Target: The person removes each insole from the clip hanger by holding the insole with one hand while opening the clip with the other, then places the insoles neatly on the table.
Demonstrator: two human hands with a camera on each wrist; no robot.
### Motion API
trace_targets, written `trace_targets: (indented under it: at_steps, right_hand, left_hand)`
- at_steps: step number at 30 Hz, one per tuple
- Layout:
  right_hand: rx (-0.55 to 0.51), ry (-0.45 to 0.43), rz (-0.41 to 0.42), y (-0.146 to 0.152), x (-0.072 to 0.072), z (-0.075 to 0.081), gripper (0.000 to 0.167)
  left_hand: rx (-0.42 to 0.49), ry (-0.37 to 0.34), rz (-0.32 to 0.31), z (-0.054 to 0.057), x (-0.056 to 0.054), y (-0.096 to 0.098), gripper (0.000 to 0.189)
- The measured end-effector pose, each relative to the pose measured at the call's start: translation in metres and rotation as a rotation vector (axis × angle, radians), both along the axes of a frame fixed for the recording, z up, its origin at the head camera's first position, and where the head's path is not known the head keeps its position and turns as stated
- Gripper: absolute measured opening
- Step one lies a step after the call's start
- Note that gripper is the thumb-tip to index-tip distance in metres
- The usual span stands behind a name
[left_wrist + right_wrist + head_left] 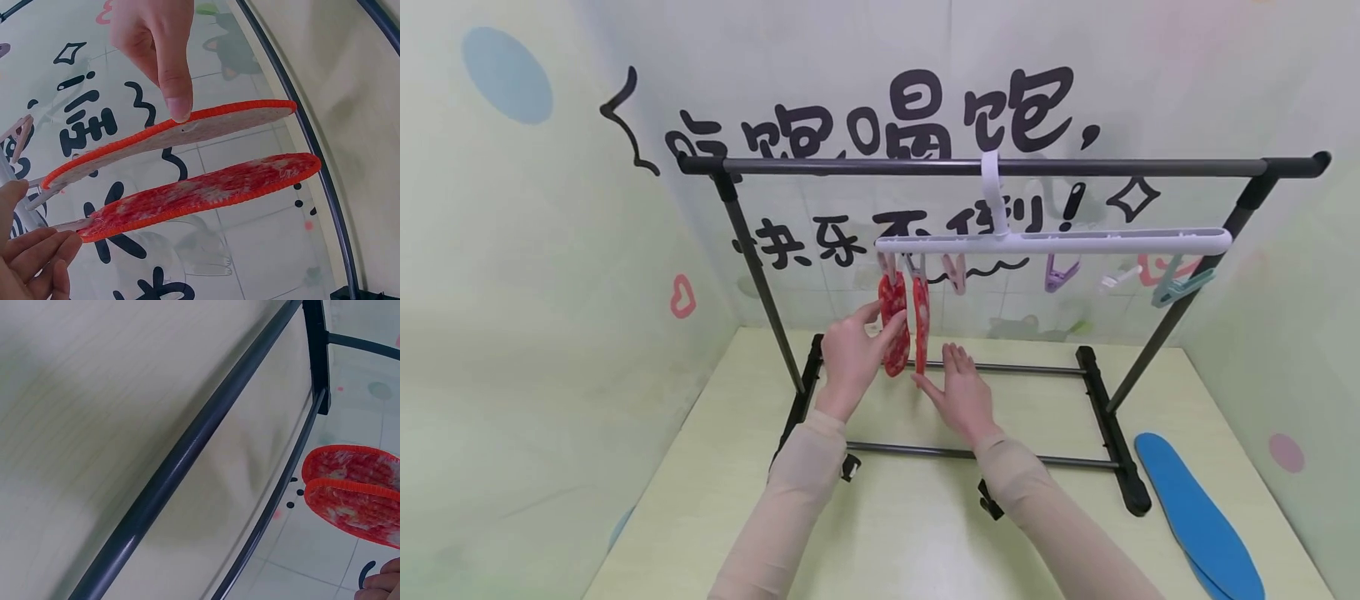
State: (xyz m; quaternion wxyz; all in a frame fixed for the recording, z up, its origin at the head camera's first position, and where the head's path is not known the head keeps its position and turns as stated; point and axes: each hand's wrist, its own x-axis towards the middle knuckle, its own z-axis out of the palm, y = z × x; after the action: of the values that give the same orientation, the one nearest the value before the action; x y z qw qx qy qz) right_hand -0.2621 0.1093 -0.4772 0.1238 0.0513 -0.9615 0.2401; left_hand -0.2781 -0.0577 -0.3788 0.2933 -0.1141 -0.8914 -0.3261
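Observation:
Two red insoles with mottled red-and-white faces and bright orange-red edges hang from clothespins on a pale lilac hanger. My left hand is at the left insole; its fingertips touch the upper end near the clip in the left wrist view, its thumb spread apart from them. The right insole hangs edge-on beside it. My right hand touches this insole's edge with a straight thumb, the other fingers extended. Both insoles show their lower ends in the right wrist view.
The hanger hooks over the top bar of a black rack standing on the pale table. Free clothespins, including a purple one and a teal one, hang to the right. Blue insoles lie at the table's right side.

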Motion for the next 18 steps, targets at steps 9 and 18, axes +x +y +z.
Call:
trace_targets:
  at_steps: [9,18]
  right_hand:
    - [-0.001,0.009,0.010,-0.011,-0.007,-0.004,0.084]
    - [-0.002,0.017,0.004,-0.019,-0.013,-0.006,0.078]
  left_hand:
    - [-0.023,-0.053,0.008,0.008,-0.007,0.003,0.049]
    - [0.007,-0.063,-0.004,0.015,-0.008,0.004,0.047]
